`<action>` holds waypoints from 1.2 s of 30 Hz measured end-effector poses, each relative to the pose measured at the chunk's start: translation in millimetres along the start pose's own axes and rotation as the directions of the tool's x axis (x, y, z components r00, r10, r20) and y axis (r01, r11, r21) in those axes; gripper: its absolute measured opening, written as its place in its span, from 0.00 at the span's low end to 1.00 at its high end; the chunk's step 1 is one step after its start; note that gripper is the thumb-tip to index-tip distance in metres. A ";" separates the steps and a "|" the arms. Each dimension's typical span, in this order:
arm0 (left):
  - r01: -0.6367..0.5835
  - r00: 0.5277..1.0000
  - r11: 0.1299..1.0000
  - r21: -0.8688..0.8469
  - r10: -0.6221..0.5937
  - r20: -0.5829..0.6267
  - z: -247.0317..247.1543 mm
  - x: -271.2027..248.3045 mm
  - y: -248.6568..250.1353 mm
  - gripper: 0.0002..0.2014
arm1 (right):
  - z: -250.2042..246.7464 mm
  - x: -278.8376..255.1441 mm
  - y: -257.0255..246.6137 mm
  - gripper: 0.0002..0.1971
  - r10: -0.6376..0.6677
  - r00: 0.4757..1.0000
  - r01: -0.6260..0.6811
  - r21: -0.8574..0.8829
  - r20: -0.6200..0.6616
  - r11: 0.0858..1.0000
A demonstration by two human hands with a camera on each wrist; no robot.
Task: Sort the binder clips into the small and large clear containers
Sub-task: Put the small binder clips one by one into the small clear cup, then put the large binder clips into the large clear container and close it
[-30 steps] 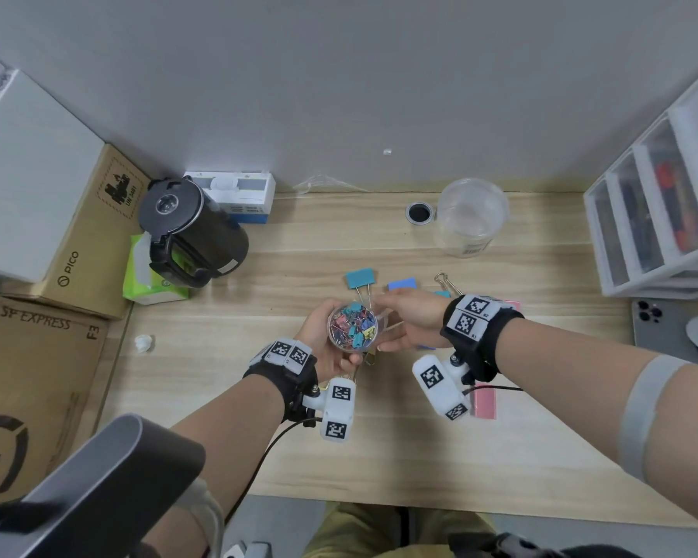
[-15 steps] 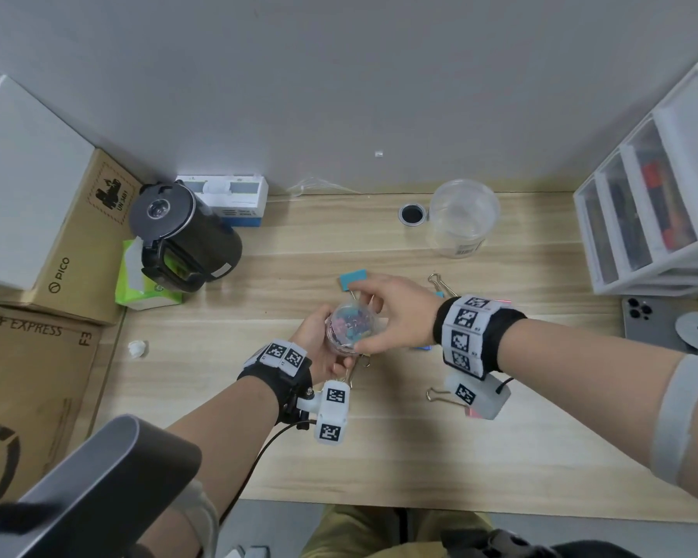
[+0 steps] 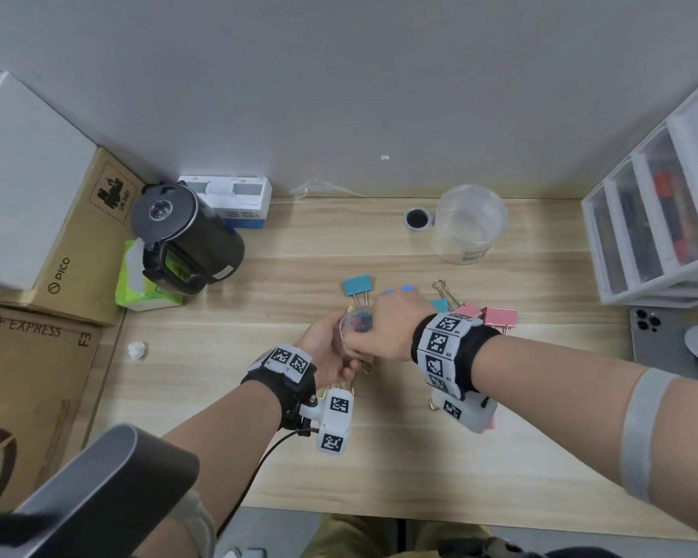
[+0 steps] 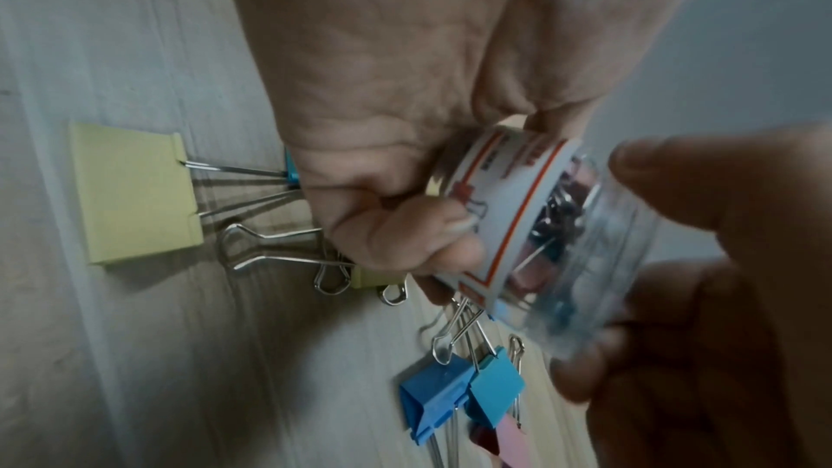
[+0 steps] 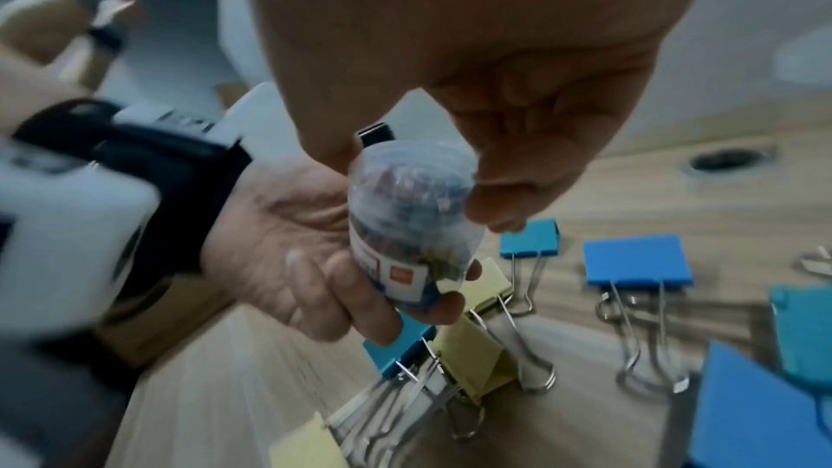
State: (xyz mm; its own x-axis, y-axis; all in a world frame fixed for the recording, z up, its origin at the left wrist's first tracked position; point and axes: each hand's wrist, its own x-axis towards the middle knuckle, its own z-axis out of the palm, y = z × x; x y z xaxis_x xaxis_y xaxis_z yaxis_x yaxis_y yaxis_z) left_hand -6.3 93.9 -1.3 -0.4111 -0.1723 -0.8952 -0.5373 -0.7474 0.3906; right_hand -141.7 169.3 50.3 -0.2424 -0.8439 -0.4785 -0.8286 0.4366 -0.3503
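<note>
At the centre of the head view the left hand grips the small clear container of small clips while the right hand cups fingers over its top, seemingly closing it; next, the large binder clips on the desk must go into the large clear container at upper right.

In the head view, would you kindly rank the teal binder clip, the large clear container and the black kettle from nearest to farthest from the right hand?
From the right hand:
1. Teal binder clip, just beyond the hand.
2. Large clear container, far side, near the wall.
3. Black kettle, far left.
</note>
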 end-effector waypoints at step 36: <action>-0.138 0.938 0.979 -0.148 0.081 -0.338 -14.5 66.3 90.4 0.17 | -21.8 127.4 74.5 0.21 0.128 0.981 -0.127 0.016 -0.147 0.992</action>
State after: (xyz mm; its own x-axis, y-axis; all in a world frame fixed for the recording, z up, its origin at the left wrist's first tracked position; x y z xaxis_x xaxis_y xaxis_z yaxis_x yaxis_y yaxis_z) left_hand -71.5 5.6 -28.5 -0.1799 -0.4387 -0.8804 -0.3610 -0.8032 0.4740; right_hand -245.3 87.5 -19.2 -0.4184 -0.8175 -0.3959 -0.7829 0.5455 -0.2991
